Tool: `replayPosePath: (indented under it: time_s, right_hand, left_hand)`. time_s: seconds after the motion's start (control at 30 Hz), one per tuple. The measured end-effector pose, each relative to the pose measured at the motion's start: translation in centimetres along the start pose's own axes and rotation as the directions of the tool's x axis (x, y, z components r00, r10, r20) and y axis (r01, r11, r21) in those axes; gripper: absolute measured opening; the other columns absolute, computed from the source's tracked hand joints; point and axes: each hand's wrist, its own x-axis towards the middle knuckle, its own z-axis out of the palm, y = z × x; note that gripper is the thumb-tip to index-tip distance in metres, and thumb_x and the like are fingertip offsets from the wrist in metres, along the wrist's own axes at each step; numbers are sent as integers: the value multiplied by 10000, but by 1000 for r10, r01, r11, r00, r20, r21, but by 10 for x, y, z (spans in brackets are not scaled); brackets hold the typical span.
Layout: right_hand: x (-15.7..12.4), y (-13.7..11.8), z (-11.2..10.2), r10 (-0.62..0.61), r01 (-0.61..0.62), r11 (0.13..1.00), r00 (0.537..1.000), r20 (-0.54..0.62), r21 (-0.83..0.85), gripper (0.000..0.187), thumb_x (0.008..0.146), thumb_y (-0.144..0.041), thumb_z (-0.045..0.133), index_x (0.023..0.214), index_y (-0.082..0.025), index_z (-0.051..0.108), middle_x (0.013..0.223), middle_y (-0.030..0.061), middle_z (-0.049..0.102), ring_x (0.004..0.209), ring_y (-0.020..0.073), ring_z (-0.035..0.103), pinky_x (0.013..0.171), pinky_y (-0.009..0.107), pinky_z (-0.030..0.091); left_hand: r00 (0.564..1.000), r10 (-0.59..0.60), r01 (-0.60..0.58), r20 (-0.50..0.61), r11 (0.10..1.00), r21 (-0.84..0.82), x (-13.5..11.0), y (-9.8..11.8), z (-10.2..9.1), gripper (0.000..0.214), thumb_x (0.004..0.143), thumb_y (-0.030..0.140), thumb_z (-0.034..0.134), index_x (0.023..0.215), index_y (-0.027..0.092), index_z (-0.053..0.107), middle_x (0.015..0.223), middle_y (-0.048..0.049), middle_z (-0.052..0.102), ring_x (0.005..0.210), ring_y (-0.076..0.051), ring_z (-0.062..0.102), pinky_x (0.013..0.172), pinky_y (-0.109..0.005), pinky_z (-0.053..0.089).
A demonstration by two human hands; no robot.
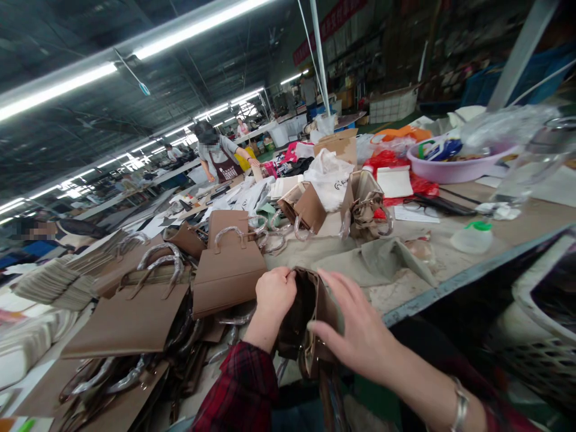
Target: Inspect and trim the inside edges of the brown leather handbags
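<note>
A brown handbag [320,312] stands on end at the table's front edge, its dark opening facing me. My left hand [276,294] is closed in a fist on the bag's left rim; the fingertips are hidden. At the right wall of the bag is my right hand [355,324], thumb and fingers stretched apart and resting against it. The bag's handles dangle below the edge. To the left, more finished brown handbags [229,273] with plastic-wrapped handles lie in a pile, one large bag [130,318] uppermost.
Stacked panels [56,282] lie far left. Beyond my hands are a grey cloth [382,264], an open brown bag [364,204], a lilac basin [450,168] and a green-capped bottle [472,238]. A white plastic basket [535,324] stands at right. A co-worker [220,156] works across the table.
</note>
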Motion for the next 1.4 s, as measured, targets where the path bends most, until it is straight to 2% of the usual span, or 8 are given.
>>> replayPosePath:
  time_s: [0.13,0.23,0.5,0.7,0.97,1.1,1.2,1.4]
  right_hand:
    - [-53,-14,29,23,-20,999,994,105,-29,1180,620,-404,765,1507,-229,8,1554,151,48,1389,405,143,1072,586,298]
    - [-63,-10,49,12,-7,998,997,75,-64,1142,635,-263,721,1506,-230,-18,1559,135,-79,1399,404,95,1071,586,292]
    - [-7,34,-2,3,-56,981,962,274,185,1038,604,-4,456,1506,-225,-9,1308,92,558,1135,222,570,940,370,466]
    - [45,56,-3,-236,171,963,909,342,210,844,615,25,442,1424,-206,369,1246,59,616,1131,206,573,977,356,429]
    - [48,55,19,-324,273,943,881,345,189,804,666,-11,477,1437,-192,342,1339,93,537,1210,219,507,1034,400,386]
    - [49,54,8,-376,257,909,844,383,328,869,603,-2,478,1436,-180,306,1373,105,491,1246,220,465,1065,407,343]
    - [49,56,5,-347,161,881,859,377,444,747,651,-20,487,1368,-193,375,1330,89,521,1221,217,485,1048,412,361]
    - [44,56,10,-363,297,903,914,182,309,338,811,-239,637,1141,-192,582,1172,93,596,1139,221,525,1008,400,397]
  left_hand:
    - [1000,-9,9,-1,1000,18,1,6,0,328,904,365,418,801,217,692,876,-52,718,815,-184,642,663,-264,388]
    - [1000,-23,23,-1,999,37,1,7,1,341,903,371,401,810,224,694,864,-51,719,811,-185,646,665,-263,396]
    - [997,-78,76,12,992,103,-32,-39,-33,272,829,307,444,700,217,666,784,-66,717,767,-212,645,612,-272,360]
    - [980,-178,164,88,976,146,-91,-73,-40,293,851,273,397,647,205,596,742,-51,691,748,-197,629,600,-269,318]
    - [968,-206,184,141,971,154,-114,-79,-32,346,914,341,382,681,205,600,751,-54,674,736,-202,623,632,-275,358]
    - [995,-4,10,-95,998,69,-101,-71,-47,191,857,371,549,923,210,628,971,-65,644,887,-217,594,770,-302,423]
    - [941,228,-248,-248,968,-51,-86,-52,-46,166,820,278,624,979,232,637,1084,-50,586,995,-202,529,894,-307,408]
    - [905,379,-393,-193,919,-38,-59,-24,-28,213,744,234,712,945,218,642,1032,-42,541,980,-219,476,870,-348,428]
